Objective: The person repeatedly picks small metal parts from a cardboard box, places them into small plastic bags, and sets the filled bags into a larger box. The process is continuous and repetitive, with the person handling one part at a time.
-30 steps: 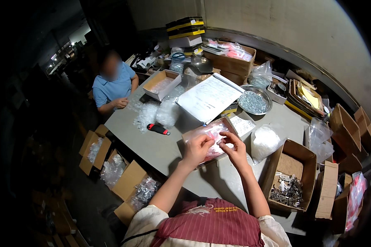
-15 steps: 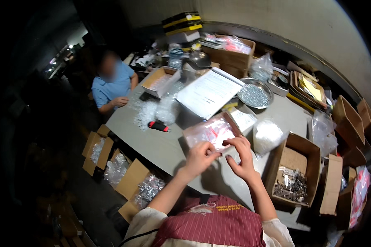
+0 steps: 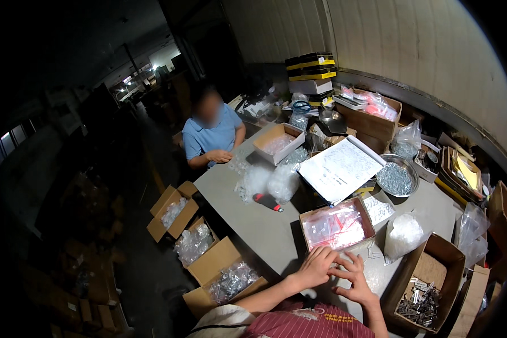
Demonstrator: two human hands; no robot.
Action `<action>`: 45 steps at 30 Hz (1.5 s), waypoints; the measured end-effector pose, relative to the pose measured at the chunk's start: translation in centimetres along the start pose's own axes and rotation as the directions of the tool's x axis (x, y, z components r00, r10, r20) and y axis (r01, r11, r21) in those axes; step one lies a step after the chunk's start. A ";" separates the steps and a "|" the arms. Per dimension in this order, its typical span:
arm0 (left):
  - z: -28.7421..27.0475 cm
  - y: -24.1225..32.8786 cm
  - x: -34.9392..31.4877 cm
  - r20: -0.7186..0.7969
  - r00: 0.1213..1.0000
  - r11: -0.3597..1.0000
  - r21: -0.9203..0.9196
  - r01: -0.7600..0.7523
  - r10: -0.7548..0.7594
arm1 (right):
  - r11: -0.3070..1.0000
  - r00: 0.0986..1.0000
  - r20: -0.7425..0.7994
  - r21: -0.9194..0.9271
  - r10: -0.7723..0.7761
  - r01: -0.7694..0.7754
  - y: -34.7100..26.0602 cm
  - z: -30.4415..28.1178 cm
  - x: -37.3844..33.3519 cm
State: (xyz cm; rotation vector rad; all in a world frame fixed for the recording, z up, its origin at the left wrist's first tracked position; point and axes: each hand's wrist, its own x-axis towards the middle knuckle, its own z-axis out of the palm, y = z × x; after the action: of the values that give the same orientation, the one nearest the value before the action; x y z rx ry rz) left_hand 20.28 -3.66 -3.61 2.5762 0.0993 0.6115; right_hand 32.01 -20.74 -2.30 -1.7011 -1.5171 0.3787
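Note:
My left hand point(image 3: 317, 266) is at the near edge of a small cardboard box point(image 3: 370, 218), fingers bent and drawn together; whatever they may hold is too small to make out. Beside it on the right, my right hand point(image 3: 355, 281) has its thumb and fingers curved and apart, fingertips close to the left hand. Clear plastic bags with red strips point(image 3: 338, 226) fill the small box. Right of the box, a few thin metal pieces point(image 3: 372, 251) lie on the grey table point(image 3: 225, 194), near a bag of white small parts point(image 3: 404, 234).
A deep cardboard box point(image 3: 434, 259) of metal parts stands right. Farther back are a clipboard with papers point(image 3: 341, 169), a steel bowl of small metal parts point(image 3: 397, 176) and a red-black tool point(image 3: 267, 201). A person in blue point(image 3: 214, 132) sits at far left; open cartons point(image 3: 211, 262) stand below.
My view has swung left, so the scene sits farther right and lower. Both hands have come away from over the bags to the box's near side and closer together.

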 end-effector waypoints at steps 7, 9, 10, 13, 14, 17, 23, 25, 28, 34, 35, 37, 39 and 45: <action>1.5 0.2 -3.6 -0.013 0.934 0.909 -0.235 0.343 -0.356 | 0.994 0.976 -0.193 0.046 0.104 -0.096 4.6 2.7 0.3; 2.0 0.2 -4.8 0.083 0.923 0.881 -0.277 0.383 -0.376 | 0.960 0.995 -0.045 -0.270 -0.088 0.073 5.8 3.3 0.9; 2.5 0.3 -5.4 0.134 0.910 0.864 -0.287 0.414 -0.392 | 0.949 0.994 0.055 -0.296 -0.095 0.107 7.2 4.2 0.9; 4.4 -0.1 -7.2 0.222 0.900 0.867 -0.261 0.425 -0.375 | 0.878 0.984 0.084 -0.444 -0.156 0.178 8.3 5.4 0.7; 5.0 -0.4 -7.4 0.235 0.900 0.862 -0.278 0.425 -0.368 | 0.876 0.990 0.083 -0.462 -0.115 0.141 8.7 5.3 0.4; 5.7 -1.6 -7.6 0.238 0.890 0.841 -0.301 0.449 -0.390 | 0.850 1.000 -0.011 -0.527 0.019 -0.022 8.4 3.8 -0.1; 6.4 -1.8 -5.5 0.203 0.907 0.845 -0.332 0.419 -0.370 | 0.800 0.923 -0.378 -0.575 -0.076 -0.170 14.9 2.7 -4.1; 7.3 -1.8 -4.9 0.181 0.926 0.865 -0.334 0.374 -0.330 | 0.800 0.927 -0.374 -0.567 -0.037 -0.197 16.9 3.3 -5.8; 8.5 -1.8 -3.7 0.151 0.955 0.898 -0.329 0.291 -0.255 | 0.747 0.919 -0.390 -0.627 -0.056 -0.221 18.5 4.0 -6.1; 9.6 -1.0 -1.9 0.164 0.970 0.907 -0.354 0.229 -0.181 | 0.664 0.928 -0.251 -0.649 0.274 -0.371 17.3 3.9 -6.4; 9.7 -0.7 -1.6 0.173 0.968 0.905 -0.356 0.232 -0.180 | 0.638 0.917 -0.227 -0.663 0.328 -0.392 15.8 3.3 -6.0; 10.7 -1.2 -1.6 0.218 0.964 0.909 -0.353 0.222 -0.150 | 0.624 0.925 -0.211 -0.688 0.315 -0.370 15.2 2.8 -6.1; 10.2 -1.2 -1.9 0.222 0.961 0.888 -0.390 0.243 -0.166 | 0.618 0.910 -0.194 -0.680 0.367 -0.394 14.7 2.9 -5.3; 10.3 -1.3 -2.2 0.116 0.981 0.931 -0.314 0.187 -0.158 | 0.797 0.765 -0.567 -0.288 0.305 -0.531 15.0 1.3 -5.6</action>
State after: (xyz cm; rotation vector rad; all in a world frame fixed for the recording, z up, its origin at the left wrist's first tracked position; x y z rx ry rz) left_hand 22.92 -7.44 -13.16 2.2424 0.1788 0.4079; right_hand 40.09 -24.75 -15.59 -2.2927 -0.8461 -0.1967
